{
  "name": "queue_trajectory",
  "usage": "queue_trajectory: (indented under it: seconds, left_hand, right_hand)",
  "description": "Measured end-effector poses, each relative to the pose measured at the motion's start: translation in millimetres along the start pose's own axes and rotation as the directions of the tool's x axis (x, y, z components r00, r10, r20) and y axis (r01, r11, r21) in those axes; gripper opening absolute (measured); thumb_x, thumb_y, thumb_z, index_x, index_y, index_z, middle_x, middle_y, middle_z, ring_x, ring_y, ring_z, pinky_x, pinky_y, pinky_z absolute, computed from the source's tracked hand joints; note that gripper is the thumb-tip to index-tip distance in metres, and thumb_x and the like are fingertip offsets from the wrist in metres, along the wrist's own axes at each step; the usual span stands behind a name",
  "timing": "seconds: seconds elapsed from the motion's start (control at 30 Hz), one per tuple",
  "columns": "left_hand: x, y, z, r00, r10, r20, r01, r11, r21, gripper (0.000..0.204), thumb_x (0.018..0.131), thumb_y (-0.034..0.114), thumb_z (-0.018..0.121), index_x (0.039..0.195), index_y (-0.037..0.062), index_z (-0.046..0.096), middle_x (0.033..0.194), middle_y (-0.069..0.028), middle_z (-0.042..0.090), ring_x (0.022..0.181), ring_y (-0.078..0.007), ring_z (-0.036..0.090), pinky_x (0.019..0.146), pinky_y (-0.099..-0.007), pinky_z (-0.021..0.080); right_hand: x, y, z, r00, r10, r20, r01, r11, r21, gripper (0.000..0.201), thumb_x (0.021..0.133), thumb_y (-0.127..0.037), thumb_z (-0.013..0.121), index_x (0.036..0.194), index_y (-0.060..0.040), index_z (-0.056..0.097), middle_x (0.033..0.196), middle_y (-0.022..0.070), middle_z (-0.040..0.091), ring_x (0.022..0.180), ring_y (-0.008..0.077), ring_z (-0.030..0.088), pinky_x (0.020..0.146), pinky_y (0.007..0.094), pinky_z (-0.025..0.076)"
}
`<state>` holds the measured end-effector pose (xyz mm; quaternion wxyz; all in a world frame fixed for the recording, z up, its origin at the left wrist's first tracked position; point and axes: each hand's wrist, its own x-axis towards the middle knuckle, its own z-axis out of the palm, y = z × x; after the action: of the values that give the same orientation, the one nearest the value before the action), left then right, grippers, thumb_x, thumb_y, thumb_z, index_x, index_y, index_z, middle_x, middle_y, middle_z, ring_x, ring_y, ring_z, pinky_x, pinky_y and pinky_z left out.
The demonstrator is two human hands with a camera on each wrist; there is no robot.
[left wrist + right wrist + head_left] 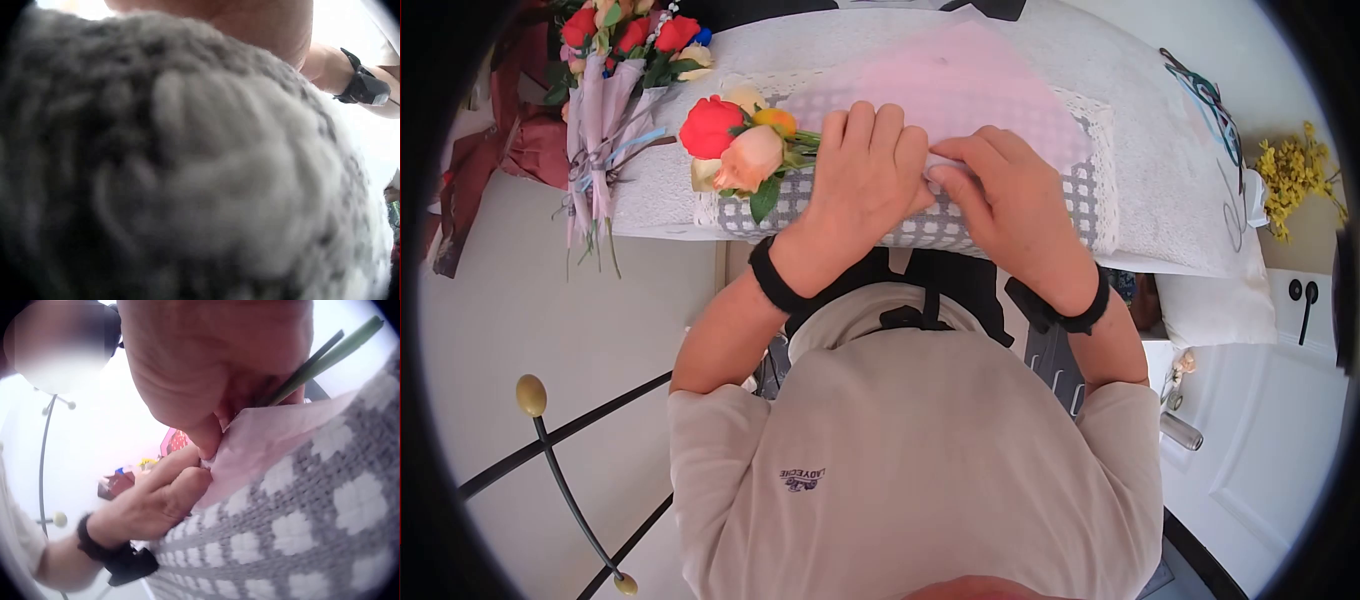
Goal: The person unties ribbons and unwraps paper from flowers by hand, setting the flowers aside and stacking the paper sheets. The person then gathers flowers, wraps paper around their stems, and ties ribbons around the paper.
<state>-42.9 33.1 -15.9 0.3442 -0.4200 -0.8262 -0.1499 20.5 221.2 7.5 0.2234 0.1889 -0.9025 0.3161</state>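
A small bunch of flowers (748,155), with red, peach and yellow blooms, lies with its heads at the left. My left hand (865,165) grips its stems, fingers bent over them, covering most of their length. Pale pink wrapping sheet (960,75) spreads behind and under both hands. With thumb and index finger, my right hand (1015,195) pinches a fold of that sheet beside the left hand. In the right wrist view, green stem ends (337,359) stick out past the right hand, while the left hand (165,497) touches the sheet. Knitted cloth fills the left wrist view.
A grey-and-white checked knit mat (960,222) lies on the white-covered table (1090,45). At the left edge hangs another wrapped bouquet (605,110). Dark cords (1205,95) and yellow flowers (1295,185) are at the right. A white cushion (1215,300) sits below the table's right end.
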Motion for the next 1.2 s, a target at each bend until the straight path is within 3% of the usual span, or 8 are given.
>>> queue_trajectory:
  seconds: [0.3,0.43,0.53,0.6,0.67,0.83,0.9,1.2]
  left_hand:
    - [21.5,-4.9,-20.6,0.971,0.085,0.222,-0.025,0.966,-0.259,0.035,0.068,0.015,0.076,0.095,0.0071,0.055,0.090,-0.0097,0.054,0.087,-0.0301,0.053,0.078,-0.0426,0.039]
    - [24.2,-4.0,-22.5,0.975,0.092,0.201,-0.071,0.992,-0.109,0.036,0.067,0.013,0.075,0.098,0.0077,0.057,0.091,-0.0081,0.055,0.087,-0.0291,0.053,0.079,-0.0424,0.040]
    - [27.8,-8.7,-24.2,0.983,0.125,0.132,-0.122,0.992,-0.032,0.036,0.065,0.013,0.074,0.096,0.0081,0.057,0.093,-0.0085,0.053,0.085,-0.0288,0.053,0.078,-0.0418,0.040]
    - [34.3,-16.4,-25.2,0.984,0.152,0.094,-0.153,0.988,-0.001,0.036,0.063,0.013,0.073,0.094,0.0081,0.056,0.094,-0.0091,0.052,0.085,-0.0287,0.052,0.078,-0.0412,0.041]
    - [44.7,-27.5,-23.3,0.968,0.245,0.049,-0.248,0.967,0.051,0.047,0.054,0.023,0.080,0.091,0.0095,0.056,0.089,-0.0077,0.048,0.083,-0.0262,0.050,0.074,-0.0388,0.039]
    - [77.1,-55.7,-2.7,0.951,0.308,-0.021,-0.306,0.950,0.062,0.045,0.055,0.022,0.080,0.090,0.0096,0.054,0.088,-0.0078,0.049,0.084,-0.0262,0.051,0.075,-0.0387,0.040]
    - [86.1,-66.3,10.0,0.947,0.318,-0.045,-0.314,0.946,0.080,0.044,0.056,0.022,0.080,0.090,0.0096,0.053,0.088,-0.0080,0.049,0.085,-0.0262,0.052,0.076,-0.0384,0.040]
    - [86.7,-85.6,26.8,0.984,0.169,0.063,-0.170,0.985,0.009,0.042,0.064,0.021,0.083,0.094,0.0096,0.056,0.090,-0.0072,0.053,0.088,-0.0258,0.055,0.080,-0.0386,0.042]
  right_hand:
    - [-7.0,1.6,-0.2,0.979,-0.195,-0.055,0.166,0.928,-0.334,0.030,0.084,-0.005,0.073,0.113,-0.0062,0.067,0.094,0.0090,0.060,0.083,0.0284,0.059,0.069,0.0396,0.049]
    - [-3.0,2.6,-2.1,0.987,-0.157,-0.043,0.139,0.949,-0.282,0.029,0.085,-0.005,0.072,0.113,-0.0057,0.067,0.092,0.0095,0.060,0.083,0.0297,0.060,0.070,0.0414,0.050]
    - [3.7,-0.6,-4.8,0.998,-0.041,-0.055,0.039,0.998,-0.039,0.023,0.088,-0.007,0.071,0.110,-0.0032,0.069,0.091,0.0129,0.065,0.083,0.0338,0.063,0.071,0.0438,0.052]
    - [11.3,-2.9,-8.8,0.990,0.138,0.042,-0.143,0.975,0.171,0.017,0.091,-0.010,0.071,0.105,-0.0007,0.070,0.092,0.0169,0.069,0.085,0.0375,0.067,0.073,0.0454,0.054]
    - [22.1,-2.4,-14.7,0.991,0.128,0.037,-0.133,0.975,0.178,0.017,0.092,-0.011,0.071,0.104,0.0000,0.070,0.093,0.0181,0.070,0.085,0.0382,0.067,0.073,0.0455,0.054]
    - [56.7,17.1,-29.3,0.998,0.053,0.024,-0.055,0.995,0.077,0.018,0.092,-0.013,0.071,0.104,0.0005,0.071,0.094,0.0188,0.071,0.086,0.0391,0.068,0.075,0.0456,0.054]
    - [71.1,30.2,-29.1,0.994,-0.111,-0.022,0.111,0.993,-0.028,0.018,0.092,-0.014,0.071,0.104,-0.0003,0.072,0.095,0.0174,0.071,0.088,0.0388,0.068,0.076,0.0449,0.055]
    - [105.6,53.9,-5.9,0.985,-0.171,-0.028,0.167,0.980,-0.110,0.013,0.092,-0.013,0.072,0.098,-0.0024,0.071,0.087,0.0126,0.065,0.083,0.0336,0.065,0.070,0.0437,0.053]
